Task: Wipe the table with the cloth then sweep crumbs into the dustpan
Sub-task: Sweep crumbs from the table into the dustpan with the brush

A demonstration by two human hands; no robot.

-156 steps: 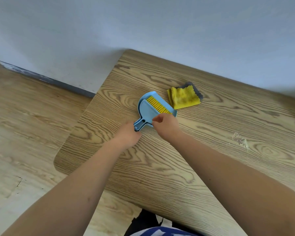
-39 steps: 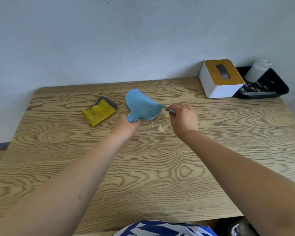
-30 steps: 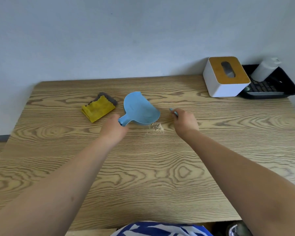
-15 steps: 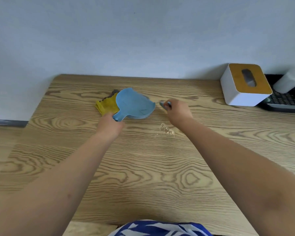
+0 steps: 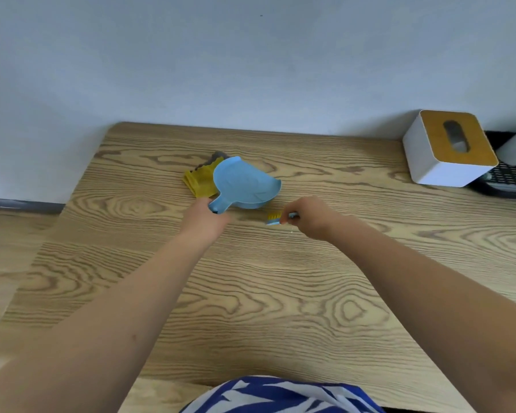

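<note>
There is only one view. The camera sits on the person's head and looks forward and down, so both bare arms reach up into the picture from the bottom corners. The left hand point(image 5: 204, 220) and the right hand point(image 5: 309, 217) are near the middle, close enough to see fingers. The wooden table point(image 5: 251, 293) fills the lower half. Past the hands, the pale wall point(image 5: 251, 70) fills the top. Far to the right of the right hand, a tissue box point(image 5: 447, 150) sits by the edge. The wide lens bends the table edges.
</note>
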